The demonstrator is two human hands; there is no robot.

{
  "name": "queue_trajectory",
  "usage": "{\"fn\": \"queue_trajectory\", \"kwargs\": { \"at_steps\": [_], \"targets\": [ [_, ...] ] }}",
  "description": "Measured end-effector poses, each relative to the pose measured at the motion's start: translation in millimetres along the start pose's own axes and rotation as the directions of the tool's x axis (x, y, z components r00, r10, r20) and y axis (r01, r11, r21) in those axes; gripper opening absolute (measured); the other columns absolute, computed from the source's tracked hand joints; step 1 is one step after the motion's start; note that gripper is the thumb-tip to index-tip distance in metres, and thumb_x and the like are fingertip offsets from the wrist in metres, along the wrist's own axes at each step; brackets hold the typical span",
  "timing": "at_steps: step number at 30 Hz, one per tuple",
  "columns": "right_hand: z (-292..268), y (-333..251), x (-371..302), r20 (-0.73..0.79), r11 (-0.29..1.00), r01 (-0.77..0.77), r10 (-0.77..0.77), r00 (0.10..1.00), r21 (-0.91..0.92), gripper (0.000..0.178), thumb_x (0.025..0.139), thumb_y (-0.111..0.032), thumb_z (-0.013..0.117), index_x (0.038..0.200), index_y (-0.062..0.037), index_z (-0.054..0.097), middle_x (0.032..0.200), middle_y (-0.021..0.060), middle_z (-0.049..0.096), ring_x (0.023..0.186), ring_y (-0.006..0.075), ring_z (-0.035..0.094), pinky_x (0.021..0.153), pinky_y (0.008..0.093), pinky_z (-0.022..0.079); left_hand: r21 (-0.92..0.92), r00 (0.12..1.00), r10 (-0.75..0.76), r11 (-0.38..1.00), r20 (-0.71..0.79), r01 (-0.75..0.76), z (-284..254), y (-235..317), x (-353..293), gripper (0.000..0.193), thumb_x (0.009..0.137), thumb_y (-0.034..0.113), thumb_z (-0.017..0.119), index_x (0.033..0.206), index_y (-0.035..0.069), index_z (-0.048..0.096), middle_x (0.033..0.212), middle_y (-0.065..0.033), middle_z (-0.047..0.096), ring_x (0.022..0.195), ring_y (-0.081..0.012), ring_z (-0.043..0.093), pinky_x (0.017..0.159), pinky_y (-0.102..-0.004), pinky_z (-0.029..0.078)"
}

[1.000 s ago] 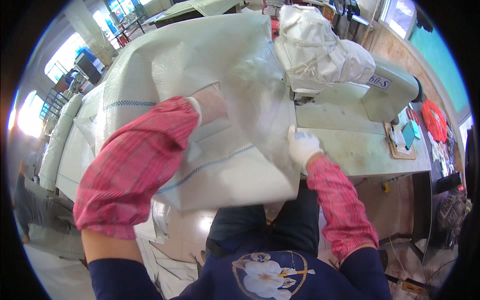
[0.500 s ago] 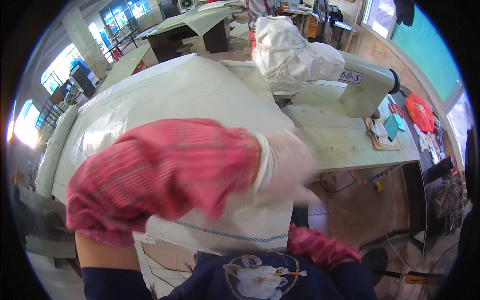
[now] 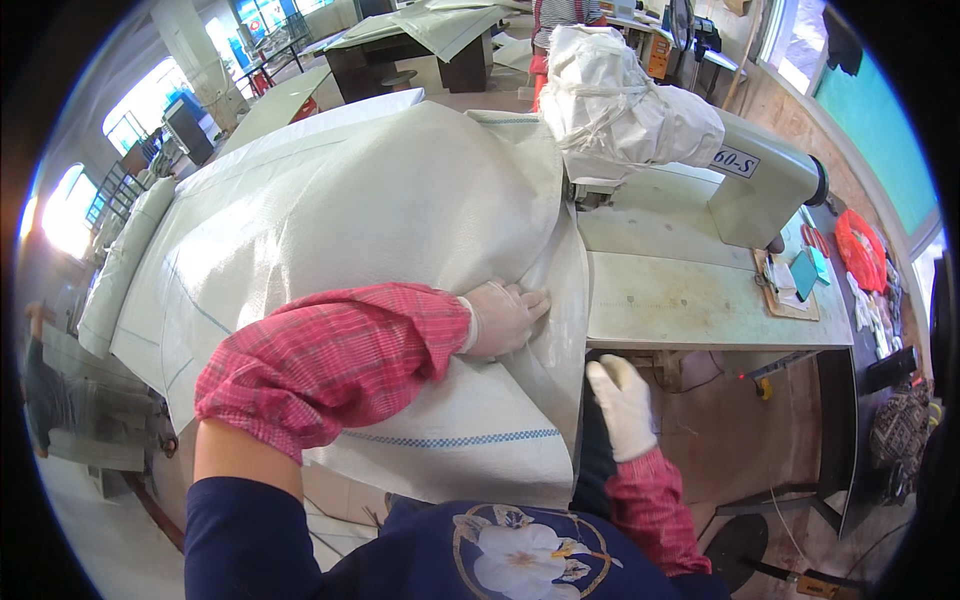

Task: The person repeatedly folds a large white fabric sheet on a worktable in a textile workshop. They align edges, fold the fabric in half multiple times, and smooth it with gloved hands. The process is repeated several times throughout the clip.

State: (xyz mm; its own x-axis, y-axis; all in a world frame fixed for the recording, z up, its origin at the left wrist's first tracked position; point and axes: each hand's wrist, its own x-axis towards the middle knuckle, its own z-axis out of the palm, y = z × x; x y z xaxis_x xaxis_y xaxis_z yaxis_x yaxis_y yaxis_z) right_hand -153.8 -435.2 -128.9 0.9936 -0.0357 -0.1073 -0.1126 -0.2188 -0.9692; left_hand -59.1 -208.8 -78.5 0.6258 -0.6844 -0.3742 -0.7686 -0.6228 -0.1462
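A large white woven plastic sheet [image 3: 330, 210] with a blue stitched line near its near edge covers the left of the sewing table and hangs toward my lap. My left hand [image 3: 503, 318], in a pale glove, is closed on the sheet near its right edge, where folds gather around the fingers. Beside that edge, just below the table front, my right hand [image 3: 624, 405] is gloved too, its thumb and bent fingers apart with nothing seen between them. The sewing machine [image 3: 765, 185] stands beyond, its head wrapped in white sacking [image 3: 620, 105], with the sheet's far right edge beside it.
On the machine table [image 3: 690, 300] lies a clipboard [image 3: 785, 290] with a teal item [image 3: 805, 272]. A red plastic bag [image 3: 860, 248] sits farther right. At the left is a rolled white sheet [image 3: 125, 270]. A person [image 3: 565, 15] stands behind the machine.
My left hand has moved left and down onto the sheet, which now bulges and folds. My right hand has come up into view beside the sheet's edge.
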Motion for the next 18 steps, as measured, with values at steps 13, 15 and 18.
{"fn": "queue_trajectory", "kwargs": {
  "at_steps": [13, 15, 18],
  "targets": [
    [25.4, 19.8, -10.8, 0.041, 0.847, 0.298, -0.312, 0.949, -0.439, 0.046, 0.088, -0.006, 0.055, 0.133, 0.0035, 0.051, 0.092, 0.018, 0.07, 0.08, 0.0281, 0.067, 0.072, 0.0342, 0.052, 0.13, 0.909, 0.205, 0.977, -0.362, -0.169, 49.1, 36.6, 5.2, 0.063, 0.079, 0.015, 0.058, 0.14, 0.011, 0.044, 0.111, -0.0062, 0.053, 0.108, -0.0217, 0.052, 0.094, -0.0423, 0.041],
    [24.0, 15.4, -15.9, 0.144, 0.733, 0.262, -0.221, 0.964, -0.628, 0.054, 0.087, -0.007, 0.054, 0.138, 0.0054, 0.042, 0.084, 0.0198, 0.068, 0.073, 0.034, 0.067, 0.066, 0.0393, 0.052, 0.141, 0.911, 0.233, 0.97, -0.34, -0.196, 54.8, 39.9, 7.3, 0.061, 0.079, 0.015, 0.057, 0.139, 0.014, 0.045, 0.108, -0.0052, 0.052, 0.106, -0.0214, 0.052, 0.093, -0.0409, 0.041],
    [27.5, 9.1, -23.1, 0.291, 0.474, 0.303, -0.1, 0.952, -0.827, 0.071, 0.082, -0.009, 0.056, 0.142, 0.0138, 0.027, 0.072, 0.0176, 0.066, 0.062, 0.0333, 0.065, 0.059, 0.043, 0.051, 0.206, 0.87, 0.352, 0.933, -0.347, -0.295, 55.0, 43.3, 9.4, 0.06, 0.079, 0.018, 0.058, 0.138, 0.015, 0.047, 0.107, -0.005, 0.052, 0.105, -0.0219, 0.051, 0.092, -0.0405, 0.042]
  ]
}}
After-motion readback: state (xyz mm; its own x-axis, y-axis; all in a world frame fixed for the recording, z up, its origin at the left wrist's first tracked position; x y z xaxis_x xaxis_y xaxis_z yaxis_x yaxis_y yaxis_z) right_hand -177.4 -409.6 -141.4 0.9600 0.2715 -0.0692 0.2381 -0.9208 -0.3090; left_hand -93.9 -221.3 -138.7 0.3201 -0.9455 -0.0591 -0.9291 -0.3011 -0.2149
